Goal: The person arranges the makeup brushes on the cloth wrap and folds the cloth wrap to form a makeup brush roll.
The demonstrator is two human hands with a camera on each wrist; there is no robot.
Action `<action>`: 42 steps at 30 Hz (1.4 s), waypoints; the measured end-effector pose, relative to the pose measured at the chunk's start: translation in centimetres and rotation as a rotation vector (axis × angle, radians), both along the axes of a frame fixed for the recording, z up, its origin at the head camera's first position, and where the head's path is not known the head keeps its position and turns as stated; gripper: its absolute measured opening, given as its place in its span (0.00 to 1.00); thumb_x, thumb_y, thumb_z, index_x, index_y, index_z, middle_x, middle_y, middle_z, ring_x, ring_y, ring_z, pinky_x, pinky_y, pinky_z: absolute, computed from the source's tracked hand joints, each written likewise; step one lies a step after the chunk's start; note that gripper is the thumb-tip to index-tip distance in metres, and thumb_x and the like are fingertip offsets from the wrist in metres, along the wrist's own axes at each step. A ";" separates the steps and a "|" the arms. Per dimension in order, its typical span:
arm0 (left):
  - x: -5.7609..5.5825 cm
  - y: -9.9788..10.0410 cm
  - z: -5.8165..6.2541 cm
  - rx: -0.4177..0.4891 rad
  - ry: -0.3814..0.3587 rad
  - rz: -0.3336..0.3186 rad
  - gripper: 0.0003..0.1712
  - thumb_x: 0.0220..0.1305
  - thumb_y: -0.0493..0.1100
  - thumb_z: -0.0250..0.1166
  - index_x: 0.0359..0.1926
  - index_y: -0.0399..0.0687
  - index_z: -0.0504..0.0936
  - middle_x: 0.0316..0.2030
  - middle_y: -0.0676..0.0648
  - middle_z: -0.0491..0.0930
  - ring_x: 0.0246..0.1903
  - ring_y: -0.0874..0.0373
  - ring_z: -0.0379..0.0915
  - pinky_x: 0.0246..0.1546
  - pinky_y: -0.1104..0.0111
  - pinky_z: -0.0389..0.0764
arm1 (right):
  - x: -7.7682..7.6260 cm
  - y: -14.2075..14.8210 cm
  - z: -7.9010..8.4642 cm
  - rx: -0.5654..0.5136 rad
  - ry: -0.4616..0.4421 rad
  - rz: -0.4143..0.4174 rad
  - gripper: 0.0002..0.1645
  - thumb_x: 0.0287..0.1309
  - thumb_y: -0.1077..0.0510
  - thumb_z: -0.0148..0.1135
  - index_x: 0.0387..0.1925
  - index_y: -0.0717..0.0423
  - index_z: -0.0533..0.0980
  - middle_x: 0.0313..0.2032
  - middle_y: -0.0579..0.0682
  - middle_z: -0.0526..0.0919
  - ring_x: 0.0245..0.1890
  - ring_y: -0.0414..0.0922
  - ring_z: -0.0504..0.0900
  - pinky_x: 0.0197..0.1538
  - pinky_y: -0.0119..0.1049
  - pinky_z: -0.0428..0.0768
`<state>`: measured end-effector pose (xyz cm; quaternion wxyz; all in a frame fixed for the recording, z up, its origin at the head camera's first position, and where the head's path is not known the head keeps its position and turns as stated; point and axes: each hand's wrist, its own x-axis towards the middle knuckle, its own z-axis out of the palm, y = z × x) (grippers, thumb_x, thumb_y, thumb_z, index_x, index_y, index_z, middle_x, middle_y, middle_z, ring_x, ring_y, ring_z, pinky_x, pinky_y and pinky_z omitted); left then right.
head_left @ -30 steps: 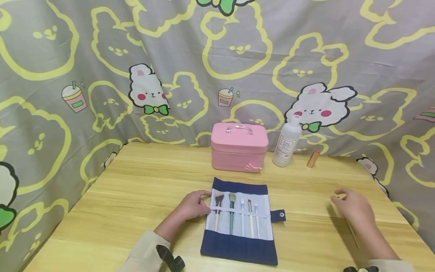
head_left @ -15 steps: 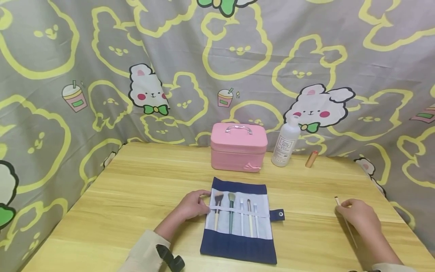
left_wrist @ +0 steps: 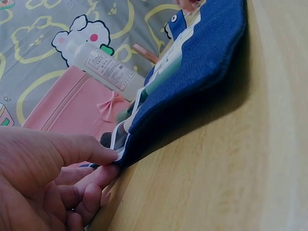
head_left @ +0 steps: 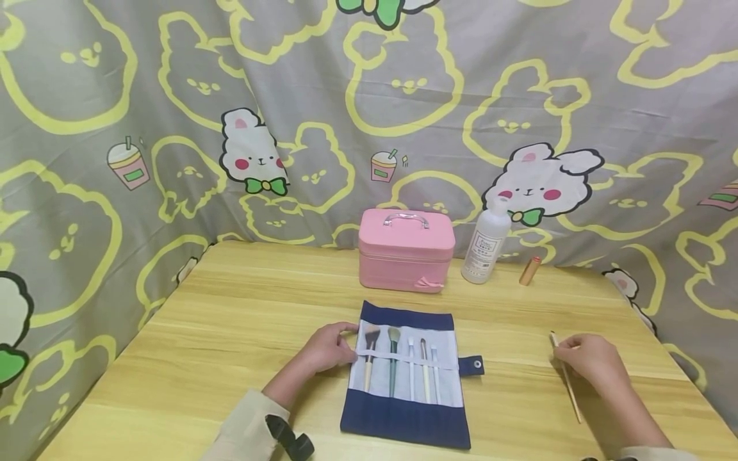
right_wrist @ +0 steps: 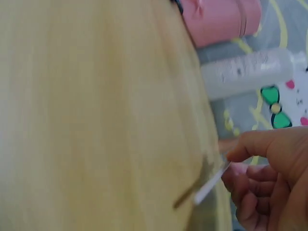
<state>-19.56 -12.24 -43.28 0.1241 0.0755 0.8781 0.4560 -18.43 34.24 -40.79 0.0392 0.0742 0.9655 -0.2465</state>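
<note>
A navy-and-grey brush roll lies unrolled on the wooden table, several makeup brushes tucked under its elastic band. At its left edge my left hand pinches the fabric between thumb and fingers; the left wrist view shows that edge raised slightly off the table. Off to the right of the roll, my right hand pinches a slim makeup brush near its upper end. The brush's pale handle slants down toward the table. In the right wrist view the brush looks blurred, and part of it is hidden by the fingers.
Behind the roll stands a pink case with a metal handle. Beside it are a clear bottle and a small copper-coloured tube. A snap strap sticks out from the roll's right side. A patterned curtain hangs behind the table.
My right hand, holding the slim brush, first shifts slightly toward me, then left toward the roll. The left hand stays at the roll's edge.
</note>
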 end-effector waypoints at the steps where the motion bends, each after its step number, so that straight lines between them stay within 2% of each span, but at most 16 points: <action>1: 0.0 0.0 0.0 0.000 0.000 -0.001 0.34 0.47 0.32 0.68 0.58 0.38 0.71 0.20 0.50 0.76 0.17 0.60 0.68 0.17 0.69 0.68 | -0.1 -0.5 0.1 -0.016 0.019 0.014 0.20 0.53 0.52 0.57 0.37 0.67 0.78 0.22 0.48 0.79 0.23 0.44 0.74 0.27 0.38 0.69; 5: 0.0 0.0 0.0 0.000 0.004 -0.001 0.33 0.47 0.33 0.68 0.58 0.38 0.71 0.20 0.50 0.76 0.17 0.60 0.68 0.17 0.69 0.68 | -0.3 -2.7 0.7 -0.139 0.106 0.027 0.23 0.57 0.52 0.56 0.44 0.70 0.76 0.25 0.50 0.81 0.24 0.44 0.76 0.25 0.37 0.73; 8: 0.0 -0.1 0.0 -0.001 0.006 -0.002 0.33 0.47 0.33 0.68 0.58 0.38 0.71 0.20 0.50 0.76 0.17 0.60 0.68 0.17 0.69 0.68 | -0.4 -4.9 1.4 -0.282 0.205 -0.011 0.23 0.57 0.53 0.59 0.46 0.70 0.75 0.25 0.51 0.81 0.21 0.43 0.76 0.22 0.35 0.73; 14: 0.0 0.0 0.2 -0.002 0.000 -0.002 0.33 0.47 0.33 0.68 0.58 0.38 0.71 0.20 0.50 0.76 0.17 0.60 0.68 0.17 0.69 0.68 | -0.8 -9.7 2.5 -0.589 0.391 -0.124 0.19 0.54 0.59 0.63 0.44 0.68 0.76 0.19 0.39 0.81 0.14 0.38 0.73 0.18 0.30 0.73; 17: 0.0 0.0 0.3 0.001 0.001 -0.006 0.34 0.47 0.33 0.68 0.58 0.38 0.71 0.20 0.50 0.76 0.18 0.60 0.68 0.18 0.69 0.68 | -1.2 -11.9 2.5 -0.637 0.437 -0.145 0.16 0.53 0.61 0.63 0.43 0.66 0.77 0.18 0.37 0.80 0.14 0.37 0.72 0.18 0.29 0.72; 20: 0.0 0.0 0.3 0.001 0.000 -0.006 0.34 0.47 0.33 0.68 0.58 0.38 0.71 0.20 0.50 0.76 0.18 0.60 0.68 0.18 0.69 0.68 | -1.8 -13.7 2.1 -0.634 0.475 -0.152 0.14 0.51 0.63 0.63 0.41 0.64 0.79 0.19 0.42 0.81 0.14 0.39 0.73 0.18 0.29 0.71; 25: 0.0 -0.1 0.3 0.004 0.003 -0.012 0.33 0.47 0.33 0.68 0.58 0.38 0.71 0.20 0.50 0.76 0.17 0.60 0.68 0.17 0.69 0.68 | -3.1 -15.9 1.1 -0.561 0.504 -0.164 0.10 0.49 0.63 0.63 0.37 0.60 0.81 0.21 0.51 0.82 0.15 0.41 0.75 0.19 0.29 0.70; 30: 0.0 -0.1 0.3 0.009 -0.004 -0.014 0.33 0.47 0.32 0.68 0.58 0.38 0.71 0.20 0.50 0.76 0.17 0.60 0.67 0.17 0.69 0.68 | -4.2 -16.8 0.3 -0.460 0.501 -0.139 0.11 0.49 0.61 0.63 0.37 0.60 0.81 0.22 0.52 0.82 0.16 0.38 0.74 0.20 0.31 0.69; 34: -0.1 0.0 0.3 0.012 -0.008 -0.016 0.33 0.47 0.32 0.68 0.58 0.38 0.71 0.21 0.50 0.76 0.17 0.60 0.67 0.17 0.69 0.68 | -4.6 -16.9 -0.4 -0.398 0.446 -0.125 0.12 0.50 0.59 0.63 0.38 0.60 0.81 0.21 0.51 0.81 0.17 0.40 0.74 0.23 0.34 0.70; 38: -0.2 0.0 0.3 0.016 -0.009 -0.018 0.34 0.47 0.32 0.68 0.58 0.38 0.71 0.21 0.50 0.76 0.17 0.60 0.67 0.17 0.69 0.68 | -4.6 -17.0 -1.1 -0.363 0.357 -0.104 0.13 0.50 0.57 0.63 0.38 0.60 0.81 0.21 0.49 0.80 0.18 0.42 0.74 0.21 0.35 0.70; 42: -0.1 0.0 0.3 0.014 -0.014 -0.015 0.33 0.47 0.32 0.68 0.58 0.38 0.71 0.21 0.50 0.76 0.17 0.60 0.67 0.17 0.69 0.68 | -4.4 -17.2 -1.6 -0.286 0.292 -0.055 0.13 0.48 0.57 0.63 0.36 0.59 0.81 0.21 0.49 0.78 0.19 0.42 0.73 0.19 0.35 0.68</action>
